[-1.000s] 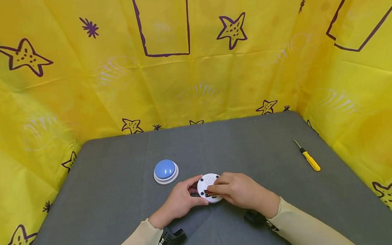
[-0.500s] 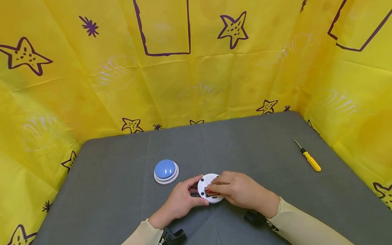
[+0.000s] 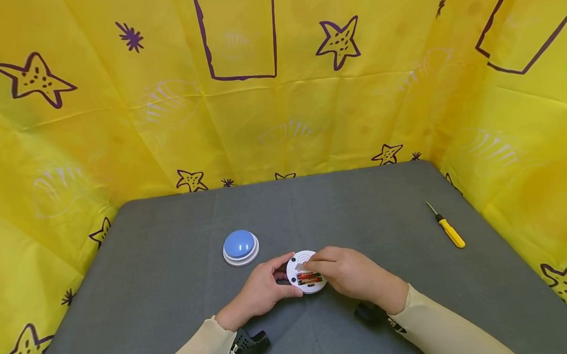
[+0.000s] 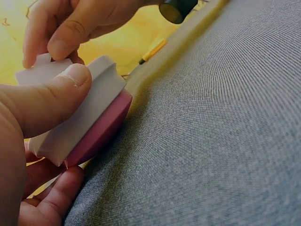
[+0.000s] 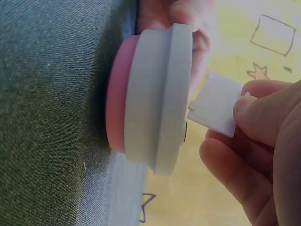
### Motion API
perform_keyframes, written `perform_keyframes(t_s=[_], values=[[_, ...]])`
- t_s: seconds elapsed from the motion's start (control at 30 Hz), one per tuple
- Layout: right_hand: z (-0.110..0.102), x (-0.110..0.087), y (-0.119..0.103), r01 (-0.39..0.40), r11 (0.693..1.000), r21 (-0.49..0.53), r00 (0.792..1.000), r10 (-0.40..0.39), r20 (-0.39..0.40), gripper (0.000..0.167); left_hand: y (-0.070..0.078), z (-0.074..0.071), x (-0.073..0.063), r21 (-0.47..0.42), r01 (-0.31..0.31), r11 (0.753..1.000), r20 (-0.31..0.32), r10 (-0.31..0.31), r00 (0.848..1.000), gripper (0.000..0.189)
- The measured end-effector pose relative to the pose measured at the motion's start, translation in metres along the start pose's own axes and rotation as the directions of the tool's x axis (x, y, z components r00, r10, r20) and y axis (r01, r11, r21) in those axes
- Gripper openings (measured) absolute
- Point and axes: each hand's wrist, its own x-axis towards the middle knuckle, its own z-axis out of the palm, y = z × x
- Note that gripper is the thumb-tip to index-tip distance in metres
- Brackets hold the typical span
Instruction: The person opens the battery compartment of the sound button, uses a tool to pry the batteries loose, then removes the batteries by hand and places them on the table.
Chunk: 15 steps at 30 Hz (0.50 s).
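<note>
From the head view I see the left hand [image 3: 262,289] curled round the button [image 5: 157,99], thumb on its base, holding it pink dome downward at or just above the table [image 3: 171,231]. The right hand [image 3: 351,273], reaching in palm down, pinches the cover [image 5: 216,106] just beside the base; I can't tell whether they touch. Two batteries [image 3: 310,279] show in the base. Beyond sit a blue button [image 3: 239,244] and, well apart, a screwdriver [image 3: 452,234].

A dark grey, cloth-covered table [image 3: 362,210] with rounded far corners. A blue dome button [image 3: 239,247] on a white base sits left of centre; a yellow-handled screwdriver [image 3: 447,227] lies near the right edge.
</note>
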Motion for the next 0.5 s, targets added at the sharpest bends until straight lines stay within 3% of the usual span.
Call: perform_keyframes(t_s=[0.23, 0.5], values=[[-0.005, -0.002, 0.007, -0.130, 0.985, 0.116, 0.990, 0.134, -0.030, 0.033, 0.000, 0.000, 0.001, 0.001, -0.005, 1.000, -0.002, 0.005, 1.000, 0.083], [-0.009, -0.005, 0.020, -0.279, 0.942, 0.184, 0.952, 0.297, -0.078, 0.026, -0.004, 0.001, 0.000, 0.034, 0.003, 0.999, -0.018, -0.002, 1.000, 0.084]])
